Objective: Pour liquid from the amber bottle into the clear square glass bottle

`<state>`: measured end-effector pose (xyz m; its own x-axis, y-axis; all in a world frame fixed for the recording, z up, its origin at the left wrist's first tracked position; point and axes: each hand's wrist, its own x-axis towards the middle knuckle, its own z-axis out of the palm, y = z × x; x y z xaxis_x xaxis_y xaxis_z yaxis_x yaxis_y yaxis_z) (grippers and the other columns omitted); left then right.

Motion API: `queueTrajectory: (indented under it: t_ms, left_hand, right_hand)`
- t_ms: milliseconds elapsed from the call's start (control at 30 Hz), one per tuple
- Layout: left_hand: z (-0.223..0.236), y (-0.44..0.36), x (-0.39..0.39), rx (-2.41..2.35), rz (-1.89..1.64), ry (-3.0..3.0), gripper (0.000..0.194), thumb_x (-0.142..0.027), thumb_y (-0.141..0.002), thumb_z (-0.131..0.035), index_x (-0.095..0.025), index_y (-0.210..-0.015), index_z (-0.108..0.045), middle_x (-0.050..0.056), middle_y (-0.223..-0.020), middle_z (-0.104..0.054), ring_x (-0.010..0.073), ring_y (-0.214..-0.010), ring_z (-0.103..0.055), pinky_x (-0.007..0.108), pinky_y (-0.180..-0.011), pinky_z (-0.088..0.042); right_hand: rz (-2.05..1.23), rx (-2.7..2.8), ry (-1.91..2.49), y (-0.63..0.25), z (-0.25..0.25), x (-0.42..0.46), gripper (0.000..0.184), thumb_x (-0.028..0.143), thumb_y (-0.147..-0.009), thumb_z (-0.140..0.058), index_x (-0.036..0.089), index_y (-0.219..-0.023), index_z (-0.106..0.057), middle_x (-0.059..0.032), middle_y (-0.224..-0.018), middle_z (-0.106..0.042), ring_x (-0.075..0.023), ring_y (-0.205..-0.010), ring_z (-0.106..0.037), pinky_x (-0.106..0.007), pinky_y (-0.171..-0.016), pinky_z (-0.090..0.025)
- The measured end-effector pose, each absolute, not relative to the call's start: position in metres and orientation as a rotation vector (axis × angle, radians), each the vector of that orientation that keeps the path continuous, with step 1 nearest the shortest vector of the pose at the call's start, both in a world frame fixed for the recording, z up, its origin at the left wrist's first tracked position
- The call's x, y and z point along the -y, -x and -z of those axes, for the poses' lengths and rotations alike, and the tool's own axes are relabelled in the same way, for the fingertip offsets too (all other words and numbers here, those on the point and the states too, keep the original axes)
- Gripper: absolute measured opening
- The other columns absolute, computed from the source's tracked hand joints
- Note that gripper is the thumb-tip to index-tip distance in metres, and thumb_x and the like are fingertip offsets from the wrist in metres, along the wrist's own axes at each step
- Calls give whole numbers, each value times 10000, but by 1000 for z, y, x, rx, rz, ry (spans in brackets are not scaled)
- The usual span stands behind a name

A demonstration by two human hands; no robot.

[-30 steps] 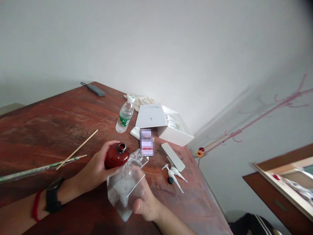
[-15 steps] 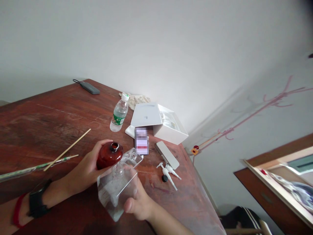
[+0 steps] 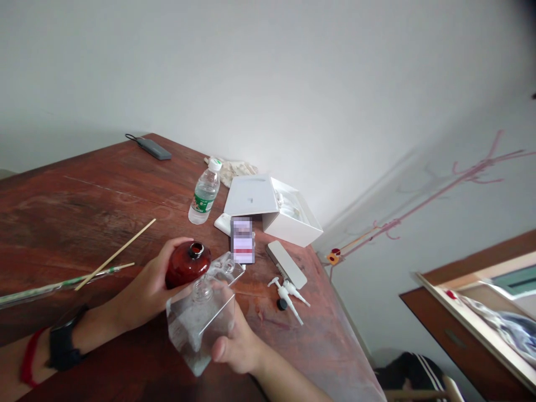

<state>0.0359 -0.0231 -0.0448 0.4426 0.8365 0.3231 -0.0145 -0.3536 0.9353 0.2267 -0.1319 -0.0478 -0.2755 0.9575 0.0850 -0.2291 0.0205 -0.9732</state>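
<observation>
The left hand (image 3: 144, 290) is curling round a red jar (image 3: 186, 267) – open mouth up – and steadying it on the table (image 3: 84, 195). The right hand (image 3: 238, 343) is gripping a clear square bottle (image 3: 201, 324), tilted with its neck beside the jar's rim; a second clear bottle (image 3: 226, 269) is lying just behind. Liquid is sitting low in the tilted bottle, so this looks like the start of a pour. Lining the neck over the jar's small mouth is calling for a slow, steady tip – spillage seems likely otherwise. Two pump heads (image 3: 288, 293) are lying to the right.
</observation>
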Motion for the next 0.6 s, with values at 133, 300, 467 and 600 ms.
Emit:
queueTrajectory:
  t_ms: [133, 300, 467, 600]
  left_hand:
    - [47, -35, 21, -727, -1078, -1720, 759, -640, -865, -816, -241, -1434, -512, 149, -1406, -731, 383, -1199, -761, 534, -1107, -594]
    - [49, -36, 21, -715, -1101, -1738, 721, -645, -892, -790, -247, -1429, -518, 147, -1400, -735, 364, -1177, -771, 520, -1093, -602]
    - [46, -36, 22, -717, -1085, -1718, 743, -639, -877, -806, -243, -1434, -516, 146, -1370, -752, 372, -1174, -776, 513, -1070, -619]
    - [44, -36, 22, -716, -1085, -1725, 734, -624, -878, -809, -237, -1430, -519, 151, -1380, -748, 372, -1176, -773, 534, -1103, -598]
  right_hand:
    - [-1483, 1257, 818, -226, 49, 131, 919, 730, -619, -993, 279, -1285, -547, -97, -1258, -672, -289, -1083, -668, -490, -1032, -518]
    - [-1488, 1263, 822, -227, 51, 131, 942, 775, -628, -965, 273, -1304, -543, -104, -1265, -660, -286, -1067, -674, -489, -1026, -517]
    - [-1473, 1285, 752, -228, 54, 130, 901, 718, -684, -968, 276, -1338, -533, -106, -1289, -643, -290, -1114, -663, -501, -1074, -485]
    - [-1458, 1281, 748, -227, 52, 131, 880, 703, -695, -971, 277, -1338, -548, -100, -1295, -649, -289, -1135, -665, -498, -1102, -474]
